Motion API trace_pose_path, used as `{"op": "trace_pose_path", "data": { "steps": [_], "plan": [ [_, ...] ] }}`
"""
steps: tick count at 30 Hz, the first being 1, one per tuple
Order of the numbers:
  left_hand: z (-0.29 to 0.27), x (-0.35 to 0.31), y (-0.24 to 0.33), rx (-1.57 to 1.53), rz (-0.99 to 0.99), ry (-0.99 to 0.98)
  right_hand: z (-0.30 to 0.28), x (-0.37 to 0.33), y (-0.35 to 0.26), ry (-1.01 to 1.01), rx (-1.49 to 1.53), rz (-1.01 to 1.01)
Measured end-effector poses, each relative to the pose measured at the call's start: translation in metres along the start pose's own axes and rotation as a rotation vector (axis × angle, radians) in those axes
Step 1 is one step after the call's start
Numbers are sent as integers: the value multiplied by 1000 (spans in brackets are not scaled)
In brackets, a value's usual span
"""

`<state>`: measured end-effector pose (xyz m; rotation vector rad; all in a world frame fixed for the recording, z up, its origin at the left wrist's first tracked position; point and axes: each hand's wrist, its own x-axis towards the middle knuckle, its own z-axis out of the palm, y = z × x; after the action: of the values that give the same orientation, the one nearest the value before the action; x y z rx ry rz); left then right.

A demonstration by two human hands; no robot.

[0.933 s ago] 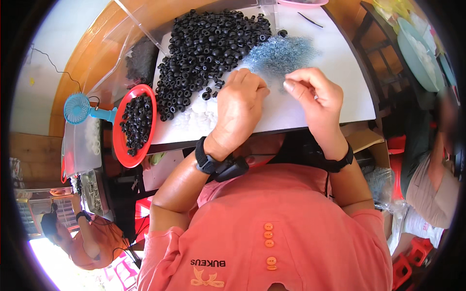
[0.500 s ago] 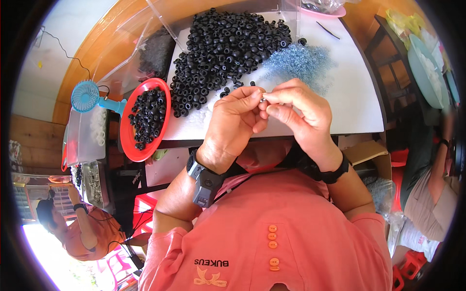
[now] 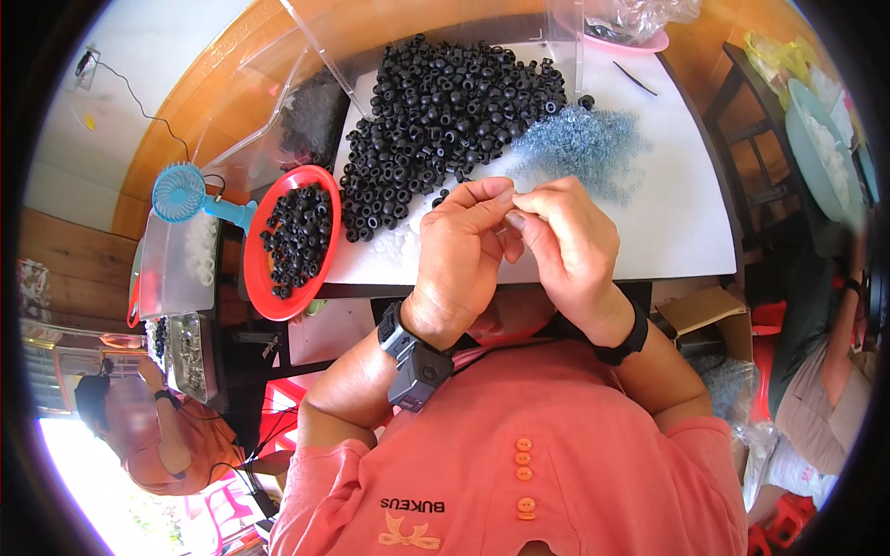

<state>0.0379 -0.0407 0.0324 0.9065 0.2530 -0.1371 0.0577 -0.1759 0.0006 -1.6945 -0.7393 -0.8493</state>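
Observation:
Above the front part of the white tabletop, my left hand and my right hand meet at their fingertips. Both are closed in a pinch, thumb against forefinger. Whatever lies between the fingers is too small and too covered to name. Just beyond my left hand spreads a large heap of black ring-like plastic pieces. A pile of tiny bluish, clear coiled bits lies beyond my right hand. On the left, a red oval bowl holds more black pieces.
A small blue fan stands past the bowl. Clear plastic panels border the table's far side, near a pink dish. Far right is a teal basin. Another person sits at lower left; a cardboard box stands right.
The view has shifted, so the table sits slightly lower and further right. My hands remain pinched together; the small shiny bit seen between the fingertips earlier is now hidden.

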Motion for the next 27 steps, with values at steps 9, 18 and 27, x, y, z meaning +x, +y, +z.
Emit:
{"op": "trace_pose_path", "data": {
  "steps": [9,18,27],
  "plan": [
    [10,21,27,1060,479,-43,-11,-2,7,68,505,465],
    [-26,117,47,2059,891,83,-13,-5,3,62,496,492],
    [-29,91,30,2058,1055,-182,-14,-8,3,50,480,523]
  ]
}}
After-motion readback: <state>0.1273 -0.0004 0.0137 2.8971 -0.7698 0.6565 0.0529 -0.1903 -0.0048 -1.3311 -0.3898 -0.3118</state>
